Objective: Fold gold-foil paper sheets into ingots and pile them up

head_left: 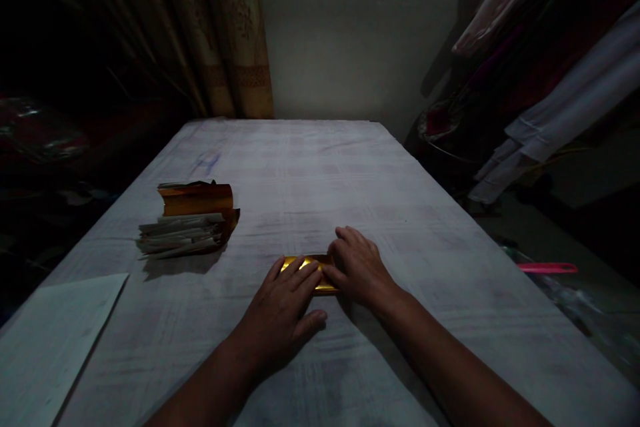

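Note:
A small folded piece of gold foil paper (pixel 320 261) lies on the white cloth-covered table (pixel 310 167) in front of me. My left hand (pixel 285 310) rests flat on its left part, fingers stretched out and pressing down. My right hand (pixel 359 268) lies over its right end, fingers spread and slightly curled on the foil. Most of the gold piece is hidden under both hands.
A stack of folded white and gold papers (pixel 190 227) sits to the left. A white sheet (pixel 50 340) lies at the near left corner. A curtain (pixel 220 33) hangs behind, clothes (pixel 550 80) hang at the right, and a pink tool (pixel 547 267) lies beyond the table's right edge.

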The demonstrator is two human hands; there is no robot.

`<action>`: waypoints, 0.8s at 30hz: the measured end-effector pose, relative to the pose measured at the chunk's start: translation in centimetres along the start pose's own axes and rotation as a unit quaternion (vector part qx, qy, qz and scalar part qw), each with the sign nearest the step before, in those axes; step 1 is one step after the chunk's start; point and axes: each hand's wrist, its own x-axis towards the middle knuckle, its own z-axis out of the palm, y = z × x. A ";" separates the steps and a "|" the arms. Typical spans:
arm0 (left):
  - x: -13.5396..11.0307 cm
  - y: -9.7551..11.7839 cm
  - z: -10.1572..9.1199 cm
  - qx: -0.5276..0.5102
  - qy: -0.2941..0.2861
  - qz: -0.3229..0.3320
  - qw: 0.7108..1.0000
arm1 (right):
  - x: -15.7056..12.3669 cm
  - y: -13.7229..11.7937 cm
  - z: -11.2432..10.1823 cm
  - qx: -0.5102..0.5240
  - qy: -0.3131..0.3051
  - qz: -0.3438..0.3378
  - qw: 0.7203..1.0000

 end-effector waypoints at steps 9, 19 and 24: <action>-0.1 -2.9 1.1 -0.031 0.174 -0.096 0.980 | -0.5 -0.1 0.4 0.123 0.039 -0.077 0.989; 0.1 -2.3 -1.2 -0.239 0.146 -0.284 0.917 | -0.6 -1.2 0.2 0.519 0.029 0.104 0.848; -0.1 -2.2 -1.2 -0.299 0.145 -0.303 0.893 | -0.2 -1.4 0.2 0.599 -0.025 0.160 0.784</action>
